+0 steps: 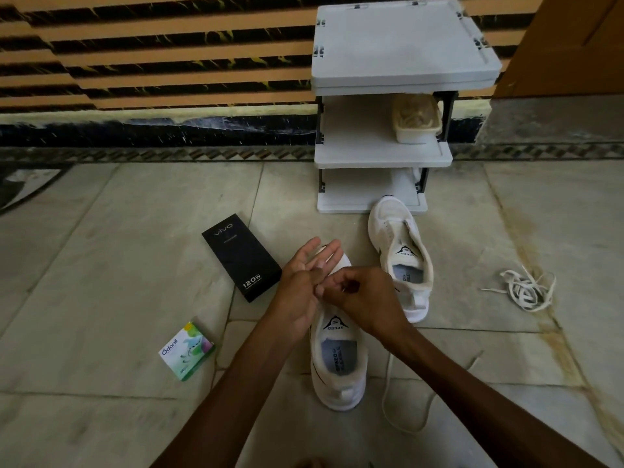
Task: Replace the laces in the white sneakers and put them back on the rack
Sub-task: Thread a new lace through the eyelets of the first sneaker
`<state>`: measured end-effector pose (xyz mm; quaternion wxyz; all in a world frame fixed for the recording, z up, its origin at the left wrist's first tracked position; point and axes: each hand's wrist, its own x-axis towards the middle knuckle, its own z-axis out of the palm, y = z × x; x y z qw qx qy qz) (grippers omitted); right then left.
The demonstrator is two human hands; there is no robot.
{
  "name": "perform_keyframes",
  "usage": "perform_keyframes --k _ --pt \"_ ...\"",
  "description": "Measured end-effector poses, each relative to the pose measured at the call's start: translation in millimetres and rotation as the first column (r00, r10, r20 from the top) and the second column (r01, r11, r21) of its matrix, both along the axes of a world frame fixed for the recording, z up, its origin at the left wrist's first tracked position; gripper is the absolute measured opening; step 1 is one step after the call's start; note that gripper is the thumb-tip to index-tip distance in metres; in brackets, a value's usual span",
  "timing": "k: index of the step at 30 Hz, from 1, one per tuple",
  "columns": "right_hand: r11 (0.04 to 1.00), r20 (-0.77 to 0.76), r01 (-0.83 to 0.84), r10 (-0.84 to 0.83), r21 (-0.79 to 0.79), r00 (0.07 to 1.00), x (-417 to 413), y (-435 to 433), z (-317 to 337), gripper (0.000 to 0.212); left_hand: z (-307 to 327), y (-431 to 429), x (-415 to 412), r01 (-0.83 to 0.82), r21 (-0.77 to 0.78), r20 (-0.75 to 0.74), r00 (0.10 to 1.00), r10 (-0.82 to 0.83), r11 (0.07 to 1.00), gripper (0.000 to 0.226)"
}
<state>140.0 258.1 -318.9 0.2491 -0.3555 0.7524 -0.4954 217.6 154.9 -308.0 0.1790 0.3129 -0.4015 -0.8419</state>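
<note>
Both hands are held over the forepart of the near white sneaker [338,373], which lies on the floor with its long axis from 12 to 6 o'clock, toe at 12. The left hand [309,275] is spread flat, palm up, holding nothing. The right hand [366,297], judged nearer the eyelets, is curled as in a pinch; what is pinched cannot be told. A loose lace [388,400] is trailed at 4 o'clock. The sneaker is seen soft, white, black-logoed.

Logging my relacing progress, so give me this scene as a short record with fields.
Left hand: open, above near sneaker
Right hand: fingers curled, apparently pinching trailing lace
Far sneaker: no lace visible, by rack
Tangled lace: floor, right
Boxes: black box, green box, left
</note>
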Motion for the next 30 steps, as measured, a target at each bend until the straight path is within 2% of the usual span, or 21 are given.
perform_keyframes --k 4,10,15,17,19,20,25,27,30 --pt "0.999 -0.090 0.042 -0.040 0.010 0.995 4.3 -4.0 -3.9 0.008 -2.0 1.6 -1.8 -0.009 0.010 0.003 1.000 0.009 1.000 0.061" --pt "0.998 -0.075 0.065 -0.063 0.021 0.995 6.8 -7.6 -6.9 0.005 -1.9 -0.6 2.7 -0.036 0.024 -0.001 0.999 0.036 0.999 0.066" --pt "0.998 -0.148 0.029 -0.021 0.055 0.989 6.9 -9.3 -11.0 0.008 -5.0 -1.7 9.0 -0.027 0.055 -0.030 0.999 0.029 0.998 0.054" --pt "0.997 -0.143 0.018 -0.007 0.073 0.990 4.5 -9.7 -13.3 0.009 -4.5 -2.9 16.2 0.027 -0.101 0.104 0.994 -0.017 0.994 0.040" --pt "0.994 -0.111 -0.023 0.035 0.111 0.993 -0.1 -9.9 -16.6 0.011 -5.3 -3.6 25.3 0.169 -0.288 0.297 0.952 -0.080 0.943 0.027" --pt "0.989 -0.102 -0.053 0.067 0.136 0.993 -2.4 -9.8 -17.5 0.013 -6.5 -3.6 29.4 0.214 -0.327 0.333 0.938 -0.100 0.921 0.023" --pt "0.971 -0.117 -0.103 0.131 0.214 0.984 -2.4 -9.7 -18.4 0.015 -9.5 -5.2 39.1 0.220 -0.437 0.326 0.942 -0.075 0.872 0.014" --pt "0.974 -0.104 -0.081 0.104 0.210 0.989 0.1 -10.5 -16.1 0.010 -10.0 -5.6 38.0 0.194 -0.463 0.347 0.938 -0.024 0.865 0.009" --pt "0.978 -0.124 0.023 0.003 0.208 0.992 1.1 -6.8 -11.1 0.006 -14.0 -6.5 36.3 0.186 -0.590 0.389 0.918 0.075 0.786 0.008"
